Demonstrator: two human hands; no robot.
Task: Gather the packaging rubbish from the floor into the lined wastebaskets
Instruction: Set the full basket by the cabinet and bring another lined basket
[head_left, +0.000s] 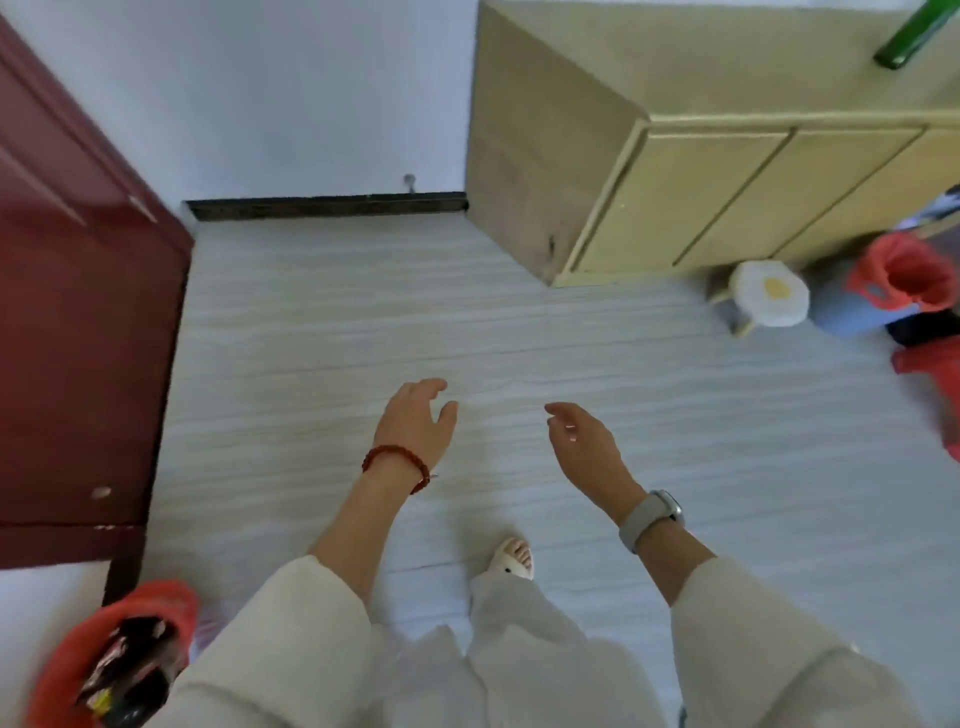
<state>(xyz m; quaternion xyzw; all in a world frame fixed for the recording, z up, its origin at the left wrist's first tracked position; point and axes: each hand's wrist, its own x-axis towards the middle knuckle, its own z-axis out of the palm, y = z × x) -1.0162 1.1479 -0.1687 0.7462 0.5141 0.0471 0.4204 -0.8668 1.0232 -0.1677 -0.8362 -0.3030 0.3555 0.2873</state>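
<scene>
Two red-lined wastebaskets are standing on the pale floor (363, 312), one (111, 660) holding dark wrappers at lower left, one (904, 283) beside the cabinet (675, 197) at right, while left hand (415, 423) and right hand (587, 441) are hovering loosely spread, gripping nothing.

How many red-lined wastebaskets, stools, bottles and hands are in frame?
Red-lined wastebaskets: 2, near one holding wrappers, far one
Stool: 1
Green bottle: 1
Hands: 2, left hand, right hand, both empty
Total: 6
</scene>
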